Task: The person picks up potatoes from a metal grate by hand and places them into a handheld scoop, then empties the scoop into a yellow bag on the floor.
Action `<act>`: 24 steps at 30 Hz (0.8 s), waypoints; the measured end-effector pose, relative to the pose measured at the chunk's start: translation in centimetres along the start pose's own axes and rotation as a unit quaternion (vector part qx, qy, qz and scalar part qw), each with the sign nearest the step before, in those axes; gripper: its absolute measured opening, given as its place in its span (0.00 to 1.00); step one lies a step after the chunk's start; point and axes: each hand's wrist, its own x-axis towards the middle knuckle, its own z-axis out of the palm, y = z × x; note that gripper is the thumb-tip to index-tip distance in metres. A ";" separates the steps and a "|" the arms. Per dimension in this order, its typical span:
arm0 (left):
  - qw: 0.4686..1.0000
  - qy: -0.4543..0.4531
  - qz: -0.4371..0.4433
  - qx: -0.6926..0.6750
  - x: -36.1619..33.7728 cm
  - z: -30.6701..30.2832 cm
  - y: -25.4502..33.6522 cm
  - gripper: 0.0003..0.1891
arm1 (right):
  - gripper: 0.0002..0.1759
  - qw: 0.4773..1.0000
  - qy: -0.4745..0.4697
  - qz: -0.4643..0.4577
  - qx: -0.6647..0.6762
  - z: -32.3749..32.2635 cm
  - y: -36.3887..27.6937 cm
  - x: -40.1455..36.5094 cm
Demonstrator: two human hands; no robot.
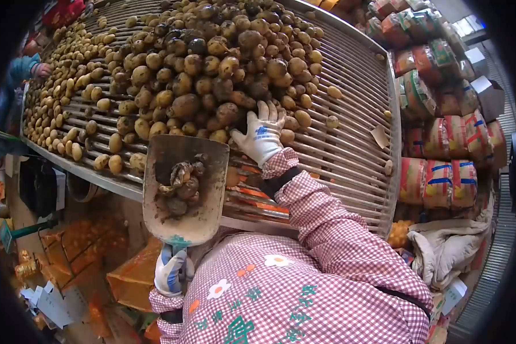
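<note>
My left hand (172,270), in a white and blue work glove, is closed around the handle of a worn, pale scoop (213,221). Several dark, shrivelled, rotten-looking potatoes (183,186) lie in the scoop, which is held over the near edge of a slatted metal table. My right hand (262,133), gloved in white with blue print, reaches to the near side of a big heap of potatoes (212,74). Its fingers are stretched out and touch the potatoes there; I see nothing gripped in it.
Loose potatoes (63,109) spread over the left of the slatted table (355,143). Another person's hand (41,70) is at its left edge. Packed sacks (441,183) are stacked on the right. Orange mesh bags (135,275) and a dark bin stand below left.
</note>
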 end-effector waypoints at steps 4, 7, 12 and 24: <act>1.000 0.008 -0.011 0.012 0.0 0.3 1.4 0.20 | 0.34 0.999 -0.006 0.029 0.014 -0.2 -0.5 0.2; 0.998 -0.016 -0.017 0.056 0.9 -1.4 1.4 0.20 | 0.33 0.999 0.016 0.034 0.018 0.6 -0.4 0.1; 0.999 -0.035 -0.025 0.032 1.3 -1.7 2.7 0.21 | 0.39 0.993 0.057 0.070 0.075 1.9 -1.0 -0.1; 0.990 -0.095 -0.050 0.090 2.9 -5.4 5.9 0.23 | 0.45 0.986 0.073 -0.135 -0.069 -1.9 -3.7 0.8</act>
